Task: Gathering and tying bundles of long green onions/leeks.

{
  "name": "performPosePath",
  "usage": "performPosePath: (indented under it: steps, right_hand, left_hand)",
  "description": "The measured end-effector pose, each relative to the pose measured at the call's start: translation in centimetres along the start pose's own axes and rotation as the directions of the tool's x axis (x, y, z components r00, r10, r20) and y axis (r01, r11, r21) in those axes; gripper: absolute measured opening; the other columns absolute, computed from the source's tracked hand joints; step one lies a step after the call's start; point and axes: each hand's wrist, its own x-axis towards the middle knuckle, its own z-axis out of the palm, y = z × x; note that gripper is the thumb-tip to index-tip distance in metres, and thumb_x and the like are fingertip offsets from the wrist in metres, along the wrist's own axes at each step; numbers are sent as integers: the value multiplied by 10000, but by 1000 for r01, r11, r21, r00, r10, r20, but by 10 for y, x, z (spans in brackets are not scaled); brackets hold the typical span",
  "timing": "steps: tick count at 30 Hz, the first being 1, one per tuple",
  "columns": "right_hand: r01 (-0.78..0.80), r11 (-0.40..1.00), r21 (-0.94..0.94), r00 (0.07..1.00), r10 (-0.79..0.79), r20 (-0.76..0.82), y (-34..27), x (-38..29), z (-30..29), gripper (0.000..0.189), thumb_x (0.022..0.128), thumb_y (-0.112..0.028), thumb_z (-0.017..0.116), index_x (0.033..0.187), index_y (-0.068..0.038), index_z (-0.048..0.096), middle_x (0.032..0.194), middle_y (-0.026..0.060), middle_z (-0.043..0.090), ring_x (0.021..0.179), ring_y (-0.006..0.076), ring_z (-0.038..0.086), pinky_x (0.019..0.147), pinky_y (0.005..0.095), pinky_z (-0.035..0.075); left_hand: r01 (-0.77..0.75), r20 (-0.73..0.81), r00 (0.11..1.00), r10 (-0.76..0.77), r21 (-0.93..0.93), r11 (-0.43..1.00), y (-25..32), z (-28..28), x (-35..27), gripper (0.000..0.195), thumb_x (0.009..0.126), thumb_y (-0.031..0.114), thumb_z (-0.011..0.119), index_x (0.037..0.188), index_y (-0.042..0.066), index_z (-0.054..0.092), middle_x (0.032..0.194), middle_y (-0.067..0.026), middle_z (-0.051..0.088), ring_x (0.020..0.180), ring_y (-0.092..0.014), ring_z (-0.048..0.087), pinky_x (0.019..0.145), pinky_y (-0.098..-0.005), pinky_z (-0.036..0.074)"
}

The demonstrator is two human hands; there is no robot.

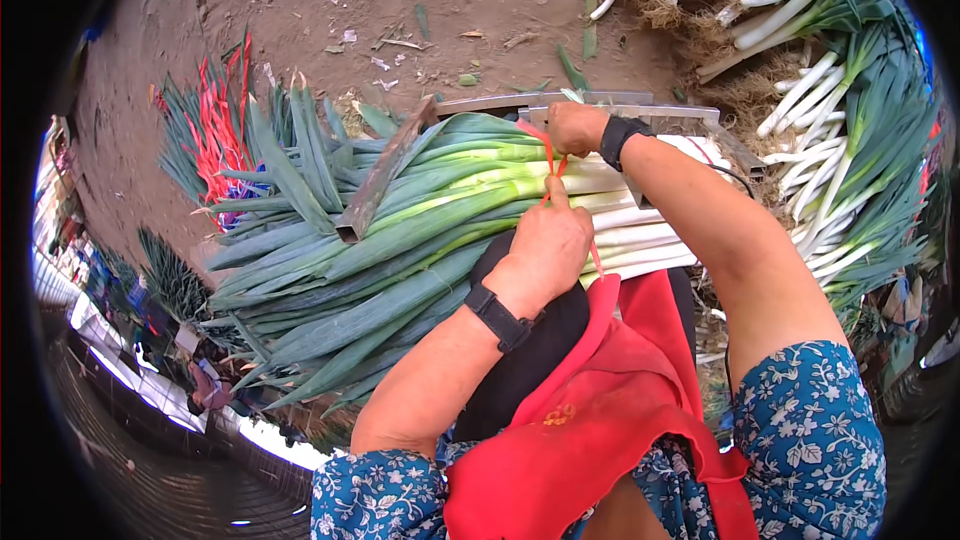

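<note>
A large bundle of leeks [420, 217] lies across a metal frame [394, 165] before me, green leaves to the left and white shanks to the right. A red plastic tie [553, 157] crosses over the bundle where green turns to white. My right hand [576, 127] is closed at the bundle's far side, gripping the upper part of the tie. The left hand [551, 236] rests on the near side, its index finger extended onto the tie's crossing and the other fingers curled; whether it holds a tie end is hidden. Both wrists wear black bands.
Red plastic strips [225, 127] hang at the left of the frame beside more leek leaves. Loose leeks with roots [814, 97] are heaped on the right. Leaf scraps lie on the bare soil [337, 7] beyond the frame. A person [210, 388] is at the far lower left.
</note>
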Motion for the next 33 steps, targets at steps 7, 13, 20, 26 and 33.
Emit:
performPosePath:
  steps: [7, 13, 20, 26, 33]
  right_hand:
    - [-15, 983, 181, 994, 34, -103, 4, 27, 24, 229, 684, -65, 773, 834, 75, 670, 813, 220, 680, 721, 284, 679, 617, 379, 531]
    - [173, 910, 376, 947, -49, -317, 11, 39, 41, 240, 701, -65, 811, 703, 59, 606, 646, 84, 571, 553, 191, 549, 480, 370, 484]
    - [-142, 968, 206, 987, 155, -47, -14, 55, 37, 270, 639, -120, 783, 864, 11, 710, 780, 178, 692, 684, 246, 665, 656, 337, 541]
    - [-48, 998, -32, 999, 48, 1, -44, 18, 5, 290, 633, -69, 722, 919, -19, 721, 964, 175, 709, 927, 304, 695, 740, 382, 553]
    - [-14, 999, -36, 996, 11, -94, -41, 5, 8, 284, 705, -72, 705, 982, -14, 681, 1021, 151, 703, 979, 306, 679, 763, 383, 558]
  left_hand:
    - [-76, 14, 997, 77, -41, 996, -5, 2, 3, 89, 725, 41, 631, 796, -13, 633, 1208, -451, 434, 741, -443, 666, 689, -455, 558]
    - [-88, -4, 996, 89, 34, 996, -5, 5, 4, 108, 732, 68, 628, 811, -2, 652, 1293, -558, 263, 745, -429, 677, 719, -433, 565]
    - [-121, -5, 993, 121, 48, 991, -5, 3, 3, 185, 727, 120, 642, 847, -2, 711, 1131, -502, 478, 757, -385, 683, 703, -404, 549]
    - [-115, 16, 993, 115, 2, 993, -8, 6, 3, 141, 720, 122, 644, 794, 15, 697, 1149, -498, 475, 738, -388, 681, 695, -411, 551]
    - [-92, 71, 993, 93, -24, 995, -10, -3, 1, 153, 770, 113, 631, 864, 1, 675, 1190, -485, 465, 779, -409, 680, 729, -434, 552]
